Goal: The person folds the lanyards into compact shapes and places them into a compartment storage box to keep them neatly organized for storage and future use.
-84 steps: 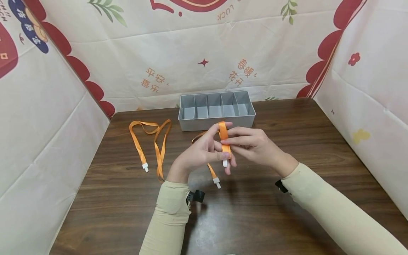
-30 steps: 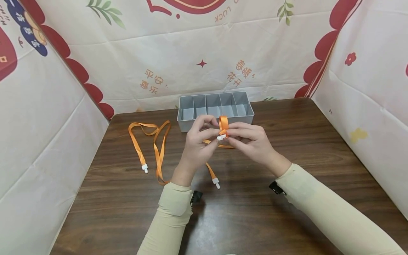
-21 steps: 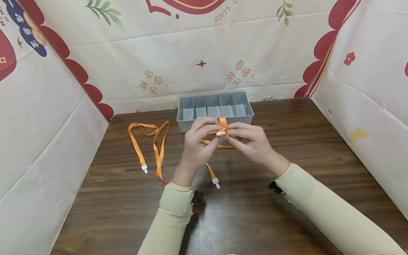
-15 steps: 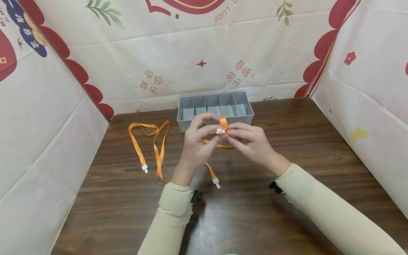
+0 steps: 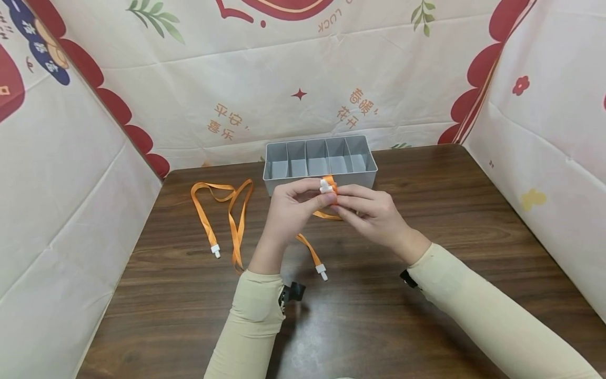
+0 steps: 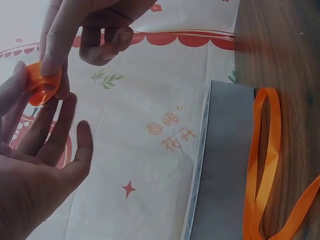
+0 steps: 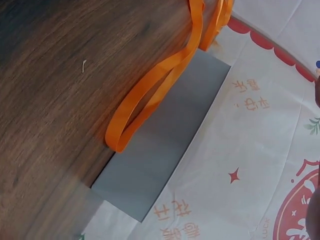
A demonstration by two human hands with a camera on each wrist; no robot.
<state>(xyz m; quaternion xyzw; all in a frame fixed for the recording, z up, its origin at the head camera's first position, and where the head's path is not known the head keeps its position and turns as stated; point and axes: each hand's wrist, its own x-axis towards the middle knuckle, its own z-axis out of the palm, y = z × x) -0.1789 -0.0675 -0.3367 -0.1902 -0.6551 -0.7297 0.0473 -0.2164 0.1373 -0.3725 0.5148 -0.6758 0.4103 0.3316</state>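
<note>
Held between both hands, the white plastic clip (image 5: pixel 325 186) has turned from lying sideways half a second ago to pointing upward, and the left thumb now lies across the front of the narrow orange fabric lanyard (image 6: pixel 34 75) that bears it. This ribbon is wound into a small roll, raised above the dark brown wood-grain table (image 5: pixel 165 305) and in front of a long grey plastic box (image 5: pixel 364 180) with five compartments. The left hand (image 5: pixel 292 208) pinches the roll by its thumb side, its other fingers spread in the left wrist view; the right hand (image 5: pixel 376 210) pinches it from the opposite side with its fingertips. On the table, a second orange lanyard (image 5: pixel 202 213) lies in loose loops to the left, and a third orange lanyard (image 5: pixel 310 249) lies partly hidden beneath the hands. Both end in white clips. Cream sleeves cover both forearms.
</note>
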